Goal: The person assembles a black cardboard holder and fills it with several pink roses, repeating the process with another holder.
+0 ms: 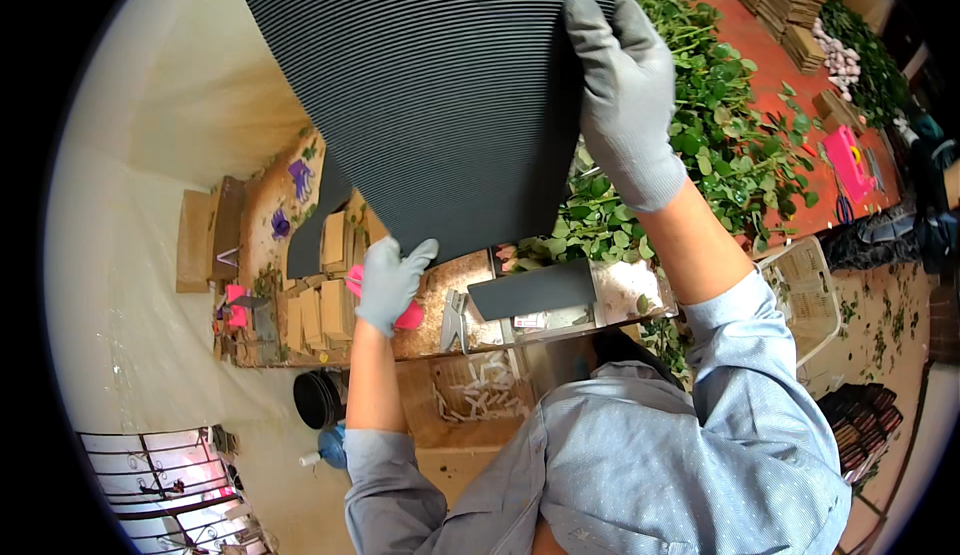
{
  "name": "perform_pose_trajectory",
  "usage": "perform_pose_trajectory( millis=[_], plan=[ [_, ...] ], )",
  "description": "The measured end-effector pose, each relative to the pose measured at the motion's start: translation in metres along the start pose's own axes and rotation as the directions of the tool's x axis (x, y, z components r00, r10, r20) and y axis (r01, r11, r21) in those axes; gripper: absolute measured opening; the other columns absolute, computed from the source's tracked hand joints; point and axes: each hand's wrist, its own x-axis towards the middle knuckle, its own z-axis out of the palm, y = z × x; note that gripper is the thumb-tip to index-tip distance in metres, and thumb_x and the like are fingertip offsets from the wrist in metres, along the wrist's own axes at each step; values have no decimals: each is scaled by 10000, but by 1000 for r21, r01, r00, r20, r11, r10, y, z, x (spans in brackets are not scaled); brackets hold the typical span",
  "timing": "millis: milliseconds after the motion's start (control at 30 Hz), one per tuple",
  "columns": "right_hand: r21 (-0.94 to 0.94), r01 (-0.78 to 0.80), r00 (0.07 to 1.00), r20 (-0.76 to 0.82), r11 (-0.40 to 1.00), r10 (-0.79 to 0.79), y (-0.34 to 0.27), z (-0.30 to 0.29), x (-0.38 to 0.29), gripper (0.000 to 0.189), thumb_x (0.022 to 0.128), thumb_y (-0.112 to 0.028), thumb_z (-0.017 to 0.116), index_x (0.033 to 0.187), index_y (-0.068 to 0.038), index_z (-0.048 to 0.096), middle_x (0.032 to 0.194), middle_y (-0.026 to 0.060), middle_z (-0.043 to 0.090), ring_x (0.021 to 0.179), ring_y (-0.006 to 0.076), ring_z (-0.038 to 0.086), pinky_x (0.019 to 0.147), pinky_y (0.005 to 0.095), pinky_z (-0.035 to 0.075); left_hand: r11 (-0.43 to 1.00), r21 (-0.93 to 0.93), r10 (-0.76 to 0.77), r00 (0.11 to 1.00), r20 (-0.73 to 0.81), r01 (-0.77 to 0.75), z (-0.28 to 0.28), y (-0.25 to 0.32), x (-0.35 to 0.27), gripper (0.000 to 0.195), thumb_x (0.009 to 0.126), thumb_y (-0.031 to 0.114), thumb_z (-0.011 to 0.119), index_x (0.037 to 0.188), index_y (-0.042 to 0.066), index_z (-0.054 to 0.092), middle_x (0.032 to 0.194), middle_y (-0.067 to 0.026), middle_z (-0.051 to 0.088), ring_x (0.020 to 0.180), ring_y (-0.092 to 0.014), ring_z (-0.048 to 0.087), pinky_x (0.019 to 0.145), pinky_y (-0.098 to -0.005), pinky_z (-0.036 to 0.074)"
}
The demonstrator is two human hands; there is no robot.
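Note:
Raised in front of me is a large sheet of black corrugated cardboard [450,105], its fine ridges running crosswise. My right hand [634,97], in a grey work glove, grips its right edge with the thumb on the near face. At the lower left corner, my gloved left hand [390,285] pinches the sheet between thumb and fingers. Behind that hand, a pink object [409,316] is partly covered. A smaller dark sheet [534,290] lies at the bench's front edge, beside a grey stapler-like tool [452,321]. The raised sheet hides part of the bench.
Leafy cut stems [720,120] pile up behind my right hand, on a red tabletop [757,37]. Folded cardboard pieces [322,315] stand at left, near purple gloves [300,178]. Scissors [843,206] and a pink holder [849,163] lie right, near another person's arm [951,184]. A white crate [814,307] stands below.

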Motion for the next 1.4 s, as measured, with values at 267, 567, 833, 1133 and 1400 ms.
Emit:
perform_pose_trajectory(
  millis=[267, 567, 833, 1133, 1400],
  plan=[
    [-278, -200, 980, -61, 939, 191, 45, -43, 1, 186, 1008, -91, 616, 1127, 49, 642, 959, 4, 651, 837, 42, 550, 771, 201, 449, 955, 233, -234, 949, 209, 184, 39, -84, 51, 269, 912, 177, 759, 839, -66, 671, 590, -50, 561, 550, -113, 451, 542, -337, 428],
    [-299, -435, 900, -120, 849, 419, 94, -72, -16, 218, 984, -38, 569, 1172, 69, 598, 946, -1, 621, 792, 28, 479, 726, 172, 423, 906, 126, -419, 816, 398, 404, 58, -121, 61, 260, 927, 173, 747, 816, -54, 685, 602, -40, 583, 569, -107, 500, 549, -335, 443],
    [-395, -449, 891, -130, 802, 435, 116, -74, -34, 178, 965, -1, 553, 1109, 47, 645, 883, -22, 632, 741, 29, 487, 695, 183, 436, 965, 205, -243, 855, 459, 164, 76, -157, 60, 356, 880, 277, 802, 827, -62, 705, 682, -155, 669, 623, -234, 641, 618, -397, 494],
    [-480, -429, 890, -77, 765, 450, 121, -67, -53, 212, 1017, -90, 615, 1170, 56, 624, 1019, 2, 639, 882, 45, 547, 813, 202, 467, 852, 374, -511, 741, 436, 367, 87, -179, 59, 296, 884, 225, 796, 955, -57, 742, 819, -119, 738, 735, -120, 646, 691, -316, 527],
    [-665, -401, 881, -93, 630, 463, 106, -102, -71, 233, 1010, -83, 625, 1209, 39, 634, 1076, 19, 678, 968, 87, 584, 911, 249, 470, 877, 296, -475, 782, 404, 379, 97, -193, 49, 494, 864, 486, 756, 1045, 27, 743, 1006, -214, 736, 956, -347, 711, 861, -430, 552]
  ],
)
